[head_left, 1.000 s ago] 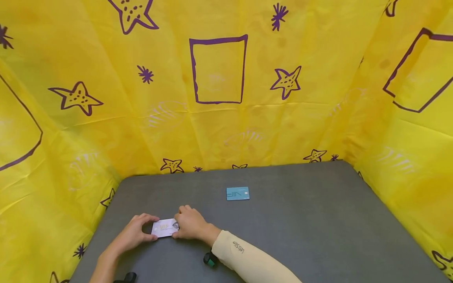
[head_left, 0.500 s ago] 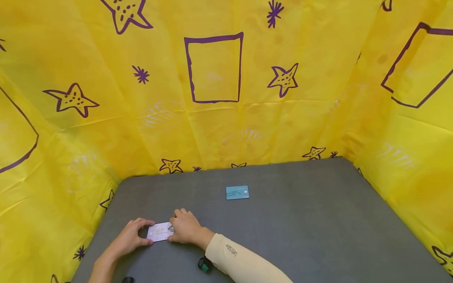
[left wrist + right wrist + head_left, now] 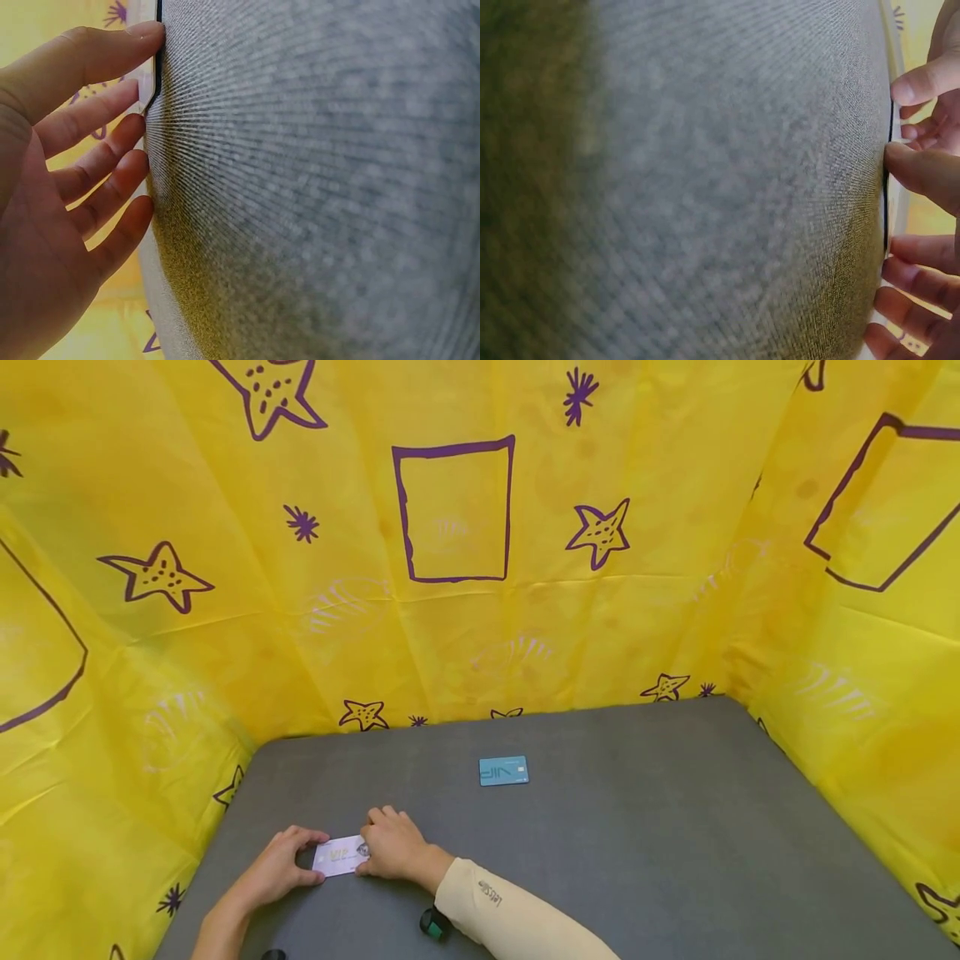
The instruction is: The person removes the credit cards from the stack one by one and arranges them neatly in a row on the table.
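Two cards on grey mat [image 3: 637, 827]: one white card [image 3: 339, 856] between hands, one blue card [image 3: 503, 771] farther back, well apart. Two hands: left hand [image 3: 277, 868] and right hand [image 3: 393, 847], one at each short end of white card. One cream sleeve [image 3: 517, 918], on right arm only. One yellow printed cloth [image 3: 480, 610] behind and at both sides of mat

Makeshift recording booth: grey mat [image 3: 600, 827] w/ yellow star-print sheeting [image 3: 465, 610] around.
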`<state>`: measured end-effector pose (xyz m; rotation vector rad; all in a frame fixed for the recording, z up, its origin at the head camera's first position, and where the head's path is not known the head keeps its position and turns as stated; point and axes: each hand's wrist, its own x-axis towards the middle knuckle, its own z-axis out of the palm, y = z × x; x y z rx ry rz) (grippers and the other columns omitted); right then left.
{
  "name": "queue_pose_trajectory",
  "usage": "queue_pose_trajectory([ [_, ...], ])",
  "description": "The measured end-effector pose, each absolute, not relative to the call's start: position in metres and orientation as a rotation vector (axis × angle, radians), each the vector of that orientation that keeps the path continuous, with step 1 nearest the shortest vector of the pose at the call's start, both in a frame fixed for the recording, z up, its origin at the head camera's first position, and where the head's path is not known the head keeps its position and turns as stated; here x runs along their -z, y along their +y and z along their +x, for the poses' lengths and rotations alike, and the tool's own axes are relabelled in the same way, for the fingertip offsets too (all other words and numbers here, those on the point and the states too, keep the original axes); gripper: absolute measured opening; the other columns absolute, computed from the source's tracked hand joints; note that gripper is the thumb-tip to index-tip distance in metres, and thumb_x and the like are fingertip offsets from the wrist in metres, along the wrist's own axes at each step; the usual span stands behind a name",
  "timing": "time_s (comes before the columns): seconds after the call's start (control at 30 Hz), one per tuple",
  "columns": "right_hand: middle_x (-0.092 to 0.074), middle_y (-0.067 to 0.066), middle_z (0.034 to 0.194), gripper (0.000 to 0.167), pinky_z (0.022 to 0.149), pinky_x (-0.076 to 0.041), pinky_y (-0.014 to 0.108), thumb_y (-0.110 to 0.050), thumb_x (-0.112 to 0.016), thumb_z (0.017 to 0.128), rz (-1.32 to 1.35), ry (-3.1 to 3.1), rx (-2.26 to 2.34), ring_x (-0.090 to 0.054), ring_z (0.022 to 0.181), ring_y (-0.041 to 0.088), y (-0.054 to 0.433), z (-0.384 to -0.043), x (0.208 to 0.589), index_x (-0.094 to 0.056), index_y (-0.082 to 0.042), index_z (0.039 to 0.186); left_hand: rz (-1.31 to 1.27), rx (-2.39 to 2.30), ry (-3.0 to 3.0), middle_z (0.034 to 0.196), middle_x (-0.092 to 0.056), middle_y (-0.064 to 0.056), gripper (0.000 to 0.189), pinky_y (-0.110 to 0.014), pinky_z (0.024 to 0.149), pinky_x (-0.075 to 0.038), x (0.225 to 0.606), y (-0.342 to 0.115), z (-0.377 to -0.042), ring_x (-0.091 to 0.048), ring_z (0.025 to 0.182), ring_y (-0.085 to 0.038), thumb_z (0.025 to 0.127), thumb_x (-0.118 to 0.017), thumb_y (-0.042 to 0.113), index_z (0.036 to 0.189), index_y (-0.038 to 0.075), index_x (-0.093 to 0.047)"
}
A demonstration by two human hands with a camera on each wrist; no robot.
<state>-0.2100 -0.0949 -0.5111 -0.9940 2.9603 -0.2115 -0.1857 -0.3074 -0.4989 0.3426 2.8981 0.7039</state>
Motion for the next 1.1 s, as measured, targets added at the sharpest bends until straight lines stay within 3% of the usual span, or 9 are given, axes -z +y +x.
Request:
queue_pose_trajectory([
  [0.77,-0.056,-0.009,0.107,0.044,0.074,-0.040,0.022,-0.059,-0.069,0.081,-1.077,2.931,0.154,-0.047,0.090,0.007,-0.0915,-0.2149,0.5127,-0.070,-0.024,0.108,0.338,-0.738,2.936,0.104,-0.062,-0.007,0.053,-0.037,0.082,-0.044,0.5042,-0.3053,-0.1834,-0.053,0.098,-0.024,0.064,-0.087,0.021,0.111,0.005,-0.069],
  [1.1,-0.057,-0.008,0.104,0.046,0.074,-0.040,0.021,-0.058,-0.067,0.083,-1.132,2.900,0.247,-0.048,0.090,0.006,-0.0871,-0.2165,0.5109,-0.069,-0.024,0.114,0.281,-0.822,2.902,0.106,-0.061,-0.008,0.053,-0.038,0.081,-0.045,0.4986,-0.3059,-0.1810,-0.055,0.097,-0.024,0.071,-0.084,0.024,0.116,0.005,-0.066],
])
